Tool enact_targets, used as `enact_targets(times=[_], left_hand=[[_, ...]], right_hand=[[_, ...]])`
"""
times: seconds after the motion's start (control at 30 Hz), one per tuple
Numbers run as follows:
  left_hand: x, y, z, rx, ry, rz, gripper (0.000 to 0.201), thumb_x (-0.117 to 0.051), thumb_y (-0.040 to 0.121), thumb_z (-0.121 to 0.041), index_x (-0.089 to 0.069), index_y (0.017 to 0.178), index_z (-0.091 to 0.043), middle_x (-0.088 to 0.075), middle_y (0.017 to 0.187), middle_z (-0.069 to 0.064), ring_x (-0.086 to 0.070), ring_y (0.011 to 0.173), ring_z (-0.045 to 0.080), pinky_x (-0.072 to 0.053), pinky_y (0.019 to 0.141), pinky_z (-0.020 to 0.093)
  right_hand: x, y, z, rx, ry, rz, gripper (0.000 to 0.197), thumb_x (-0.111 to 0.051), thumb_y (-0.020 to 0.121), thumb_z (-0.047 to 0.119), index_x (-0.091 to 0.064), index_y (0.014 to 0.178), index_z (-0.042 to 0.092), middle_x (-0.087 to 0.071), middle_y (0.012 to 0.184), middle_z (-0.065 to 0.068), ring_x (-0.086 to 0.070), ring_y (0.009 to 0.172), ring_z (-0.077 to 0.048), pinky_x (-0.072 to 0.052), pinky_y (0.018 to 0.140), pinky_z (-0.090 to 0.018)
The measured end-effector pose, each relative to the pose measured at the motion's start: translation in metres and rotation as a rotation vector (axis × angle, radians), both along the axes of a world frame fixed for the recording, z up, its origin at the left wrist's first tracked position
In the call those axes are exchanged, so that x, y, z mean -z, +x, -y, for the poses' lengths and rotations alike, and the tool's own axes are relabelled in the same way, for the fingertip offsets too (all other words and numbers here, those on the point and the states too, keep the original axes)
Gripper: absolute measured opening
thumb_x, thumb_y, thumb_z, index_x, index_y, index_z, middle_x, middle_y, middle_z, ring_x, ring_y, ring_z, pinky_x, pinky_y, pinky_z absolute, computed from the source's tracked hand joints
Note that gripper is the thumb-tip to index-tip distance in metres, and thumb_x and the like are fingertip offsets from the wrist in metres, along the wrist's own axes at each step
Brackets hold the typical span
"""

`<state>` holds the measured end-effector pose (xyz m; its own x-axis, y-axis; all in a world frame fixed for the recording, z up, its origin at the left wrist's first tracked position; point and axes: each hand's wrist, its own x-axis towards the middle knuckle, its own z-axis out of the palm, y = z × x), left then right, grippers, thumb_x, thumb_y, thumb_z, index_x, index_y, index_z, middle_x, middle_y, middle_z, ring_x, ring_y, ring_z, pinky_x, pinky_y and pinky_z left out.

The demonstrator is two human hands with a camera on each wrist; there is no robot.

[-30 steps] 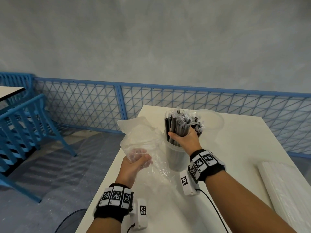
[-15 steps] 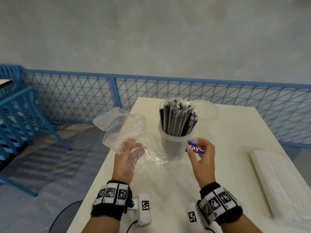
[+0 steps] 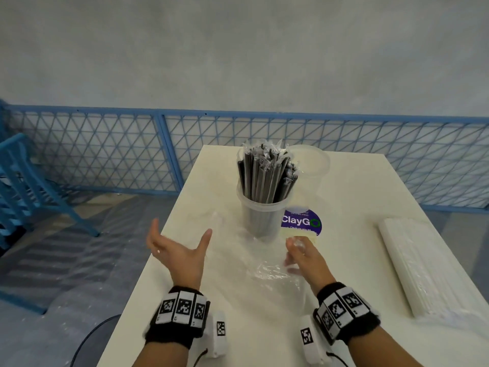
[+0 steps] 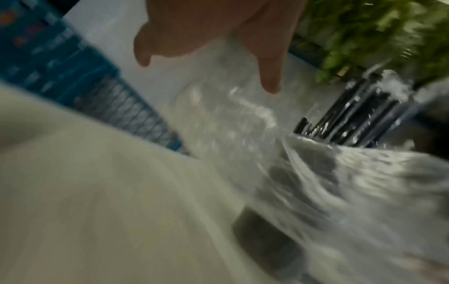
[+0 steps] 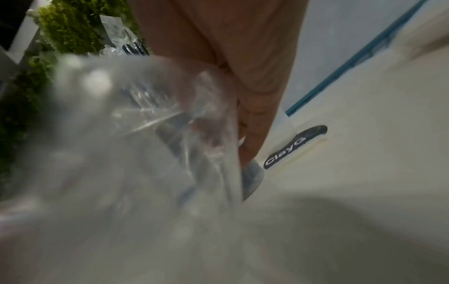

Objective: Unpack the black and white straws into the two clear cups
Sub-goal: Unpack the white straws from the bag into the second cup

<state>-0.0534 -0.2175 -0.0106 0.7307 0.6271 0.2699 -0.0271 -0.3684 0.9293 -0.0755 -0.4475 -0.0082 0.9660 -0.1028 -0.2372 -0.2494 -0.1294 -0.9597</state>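
Head view. The black straws [image 3: 266, 176] stand upright in the near clear cup [image 3: 260, 215] at 12 o'clock on the table [image 3: 352, 197]. The second clear cup [image 3: 311, 165] stands just behind it at 1 o'clock and holds no straws. The pack of white straws [image 3: 426, 268] lies unopened at 3 o'clock, well apart from both cups. The empty clear bag [image 3: 254, 263] lies loose on the table between the hands. The left hand [image 3: 180, 254] is palm-up with fingers spread and holds nothing. The right hand [image 3: 304, 256] has its fingers against the bag's right edge.

Left wrist view. The picture is blurred. The left hand [image 4: 218, 32] hangs with straight fingers above the bag [image 4: 238, 123], and grips nothing. The black straws [image 4: 359, 115] show at 2 o'clock.

Right wrist view. The right hand [image 5: 230, 67] points down with nearly straight fingers; the bag [image 5: 150, 124] drapes against them. Whether any finger pinches the film cannot be determined.

Step in hand: the black half appears complete; the bag is being discarded. The next move calls for a reach to 3 o'clock, opening the white pack, and loading the rear cup.

Obstructions: the loose bag occupies the working area. A ClayGo sticker [image 3: 301, 222] lies beside the near cup. The tall filled cup stands in front of the empty one and could tip if knocked.
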Motion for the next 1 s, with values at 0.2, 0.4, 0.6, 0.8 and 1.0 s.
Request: enact_targets(times=[0.2,0.4,0.6,0.8,1.0], left_hand=[[0.011,0.008,0.002,0.403,0.036,-0.386,0.039,-0.068,0.083,-0.034,-0.050,0.111,-0.011,-0.063,0.088,0.002,-0.057,0.075,0.017,-0.041,0.073,0.026],[0.026,0.011,-0.019,0.211,0.203,-0.341,0.030,-0.053,0.093,-0.015,-0.035,0.070,-0.006,-0.034,0.055,-0.001,-0.036,0.062,0.026,-0.024,0.054,0.035],[0.034,0.010,-0.013,0.252,0.206,-0.347,0.021,-0.048,0.095,-0.013,-0.038,0.078,-0.005,-0.040,0.056,0.002,-0.039,0.058,0.027,-0.031,0.056,0.033],[0.042,0.018,-0.009,0.366,0.140,-0.519,0.027,-0.054,0.088,-0.014,-0.040,0.065,-0.013,-0.058,0.068,0.017,-0.052,0.063,0.031,-0.049,0.067,0.042],[0.023,0.037,0.000,0.448,0.163,-0.643,0.033,-0.059,0.085,-0.045,-0.055,0.066,-0.019,-0.066,0.076,0.002,-0.058,0.079,0.025,-0.039,0.069,0.029]], right_hand=[[-0.001,0.006,0.005,-0.061,0.046,-0.063,0.029,-0.049,0.092,0.037,-0.053,0.107,0.012,-0.052,0.076,-0.005,-0.059,0.068,-0.020,-0.053,0.063,-0.031],[0.008,0.024,0.027,0.172,-0.332,-0.001,0.029,-0.052,0.092,0.026,-0.047,0.113,0.006,-0.054,0.097,-0.014,-0.052,0.082,-0.023,-0.049,0.078,-0.038],[0.004,0.014,0.001,-0.072,-0.922,0.222,0.073,-0.042,0.084,0.060,-0.026,0.143,0.021,-0.029,0.146,-0.012,-0.030,0.132,-0.031,-0.027,0.107,-0.050],[0.046,0.007,-0.014,-0.671,-1.186,-0.209,0.080,-0.031,0.089,0.063,0.021,0.142,0.033,0.033,0.151,-0.001,0.025,0.139,-0.037,-0.004,0.112,-0.061],[0.065,0.006,-0.016,-0.835,-1.174,-0.245,0.084,-0.038,0.087,0.060,0.024,0.140,0.038,0.046,0.135,0.008,0.031,0.137,-0.035,0.001,0.109,-0.065]])
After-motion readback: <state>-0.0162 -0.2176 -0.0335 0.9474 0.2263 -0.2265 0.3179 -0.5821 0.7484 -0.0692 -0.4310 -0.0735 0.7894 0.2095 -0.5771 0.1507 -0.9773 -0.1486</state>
